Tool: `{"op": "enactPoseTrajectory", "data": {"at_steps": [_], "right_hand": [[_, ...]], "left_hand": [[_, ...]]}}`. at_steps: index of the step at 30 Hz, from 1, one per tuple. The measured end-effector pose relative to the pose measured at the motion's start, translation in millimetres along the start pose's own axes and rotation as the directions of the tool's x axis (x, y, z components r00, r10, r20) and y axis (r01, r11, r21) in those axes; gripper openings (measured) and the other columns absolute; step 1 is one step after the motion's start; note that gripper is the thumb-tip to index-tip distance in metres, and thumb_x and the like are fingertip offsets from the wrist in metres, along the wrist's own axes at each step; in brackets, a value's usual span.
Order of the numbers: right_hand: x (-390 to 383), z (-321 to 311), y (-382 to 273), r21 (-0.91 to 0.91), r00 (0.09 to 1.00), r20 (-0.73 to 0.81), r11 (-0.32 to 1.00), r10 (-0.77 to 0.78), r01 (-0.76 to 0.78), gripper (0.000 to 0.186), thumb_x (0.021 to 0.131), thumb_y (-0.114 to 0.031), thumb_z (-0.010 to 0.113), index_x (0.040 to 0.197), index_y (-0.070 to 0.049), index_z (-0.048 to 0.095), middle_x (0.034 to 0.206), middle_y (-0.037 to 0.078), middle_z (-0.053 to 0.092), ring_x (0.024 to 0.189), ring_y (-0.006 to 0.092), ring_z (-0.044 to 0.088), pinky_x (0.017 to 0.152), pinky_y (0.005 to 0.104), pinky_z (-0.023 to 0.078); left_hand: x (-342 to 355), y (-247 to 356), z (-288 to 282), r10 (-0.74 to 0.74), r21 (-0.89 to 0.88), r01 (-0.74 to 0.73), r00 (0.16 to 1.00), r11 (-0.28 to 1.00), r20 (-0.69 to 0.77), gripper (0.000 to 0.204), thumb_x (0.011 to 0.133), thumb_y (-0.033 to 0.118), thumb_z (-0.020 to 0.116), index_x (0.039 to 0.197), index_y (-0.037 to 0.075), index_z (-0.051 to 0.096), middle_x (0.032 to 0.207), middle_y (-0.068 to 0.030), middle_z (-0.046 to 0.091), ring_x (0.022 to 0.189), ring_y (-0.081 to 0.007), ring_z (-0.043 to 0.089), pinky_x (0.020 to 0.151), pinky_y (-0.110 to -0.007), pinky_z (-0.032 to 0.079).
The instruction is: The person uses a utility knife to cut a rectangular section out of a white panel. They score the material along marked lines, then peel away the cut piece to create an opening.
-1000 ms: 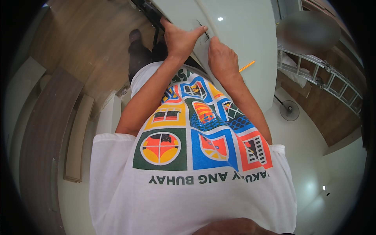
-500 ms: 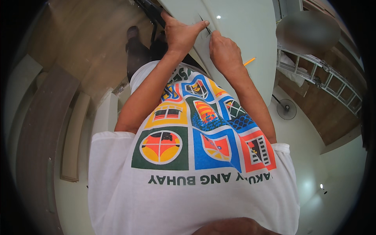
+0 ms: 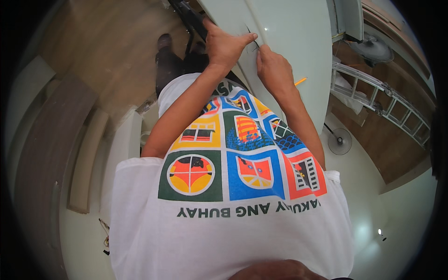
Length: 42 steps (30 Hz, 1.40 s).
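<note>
My left hand (image 3: 225, 47) is closed over the near left edge of a glossy white panel (image 3: 296, 37), its thumb stretched across the top face. The other fingers are mostly hidden past the edge. Just right of that thumb, my right hand (image 3: 276, 69) is closed in a pinch at a thin dark strip (image 3: 252, 37), whose exact kind I cannot make out. The strip slants over the panel between the two hands, close to the left thumb tip. A yellow pencil (image 3: 301, 81) lies on the panel beside my right wrist.
An aluminium ladder (image 3: 380, 88) lies to the right, with one fan (image 3: 373, 49) beyond it and another fan (image 3: 339, 141) nearer. Long brown boards (image 3: 44, 158) stand at the left. A black frame (image 3: 189, 18) is beside the panel's left edge.
The view has shifted slightly, so the panel, pencil and both hands sit a little lower and farther right. Both hands keep nearly the same place on the panel.
</note>
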State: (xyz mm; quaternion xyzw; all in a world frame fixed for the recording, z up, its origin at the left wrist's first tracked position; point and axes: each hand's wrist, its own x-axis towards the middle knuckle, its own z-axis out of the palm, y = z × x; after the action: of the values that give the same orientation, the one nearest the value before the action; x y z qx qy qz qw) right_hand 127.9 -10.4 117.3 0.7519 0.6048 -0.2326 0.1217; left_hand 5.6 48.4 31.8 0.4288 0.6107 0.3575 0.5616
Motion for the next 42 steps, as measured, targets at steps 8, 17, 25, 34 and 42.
{"op": "enactPoseTrajectory", "data": {"at_steps": [8,17,25,34,42], "right_hand": [[-21,-8,1,0.186,0.978,-0.208,0.981,-0.012,0.052,0.018,0.101,-0.016,0.062,0.091,-0.004,0.053,0.076,0.02,0.067,0.071,0.0442,0.067,0.062,0.0528,0.053],[-11,-7,5,0.158,0.989,-0.146,0.987,0.019,0.004,0.018,0.1,-0.017,0.062,0.09,-0.003,0.057,0.079,0.021,0.069,0.074,0.0447,0.069,0.067,0.0535,0.054],[-8,-7,3,0.082,0.994,-0.112,0.997,0.022,-0.013,0.017,0.1,-0.017,0.061,0.09,-0.003,0.058,0.081,0.021,0.07,0.077,0.0433,0.071,0.069,0.0526,0.056],[-8,-6,-11,-0.002,0.998,-0.005,0.999,0.055,-0.055,0.009,0.098,-0.01,0.055,0.095,-0.002,0.06,0.086,0.023,0.072,0.081,0.0462,0.072,0.073,0.0556,0.057],[2,7,-3,-0.072,0.996,0.062,0.996,0.061,-0.057,0.012,0.096,-0.009,0.053,0.097,-0.002,0.062,0.089,0.024,0.074,0.086,0.0439,0.073,0.075,0.0549,0.057]], "left_hand": [[10,-7,4,0.081,0.015,-0.081,0.996,0.997,-0.026,0.095,0.062,0.025,0.101,0.125,-0.003,0.036,0.114,-0.0268,0.069,0.106,-0.04,0.071,0.098,-0.042,0.055],[12,-8,5,0.103,-0.022,-0.103,0.995,0.994,-0.014,0.096,0.062,0.026,0.101,0.126,-0.003,0.036,0.114,-0.0266,0.069,0.105,-0.0396,0.071,0.097,-0.041,0.056],[10,-6,2,0.118,0.012,-0.118,0.993,0.993,-0.015,0.097,0.062,0.027,0.102,0.126,-0.004,0.037,0.113,-0.0275,0.069,0.106,-0.0396,0.071,0.098,-0.041,0.056],[5,-19,2,0.14,0.012,-0.14,0.99,0.99,-0.02,0.096,0.062,0.024,0.101,0.127,-0.005,0.037,0.113,-0.0272,0.069,0.104,-0.0404,0.072,0.095,-0.042,0.057],[-3,-15,5,0.029,-0.055,-0.029,1.0,0.998,-0.007,0.095,0.063,0.021,0.101,0.129,-0.005,0.038,0.118,-0.0249,0.065,0.11,-0.0365,0.068,0.1,-0.041,0.054]]}}
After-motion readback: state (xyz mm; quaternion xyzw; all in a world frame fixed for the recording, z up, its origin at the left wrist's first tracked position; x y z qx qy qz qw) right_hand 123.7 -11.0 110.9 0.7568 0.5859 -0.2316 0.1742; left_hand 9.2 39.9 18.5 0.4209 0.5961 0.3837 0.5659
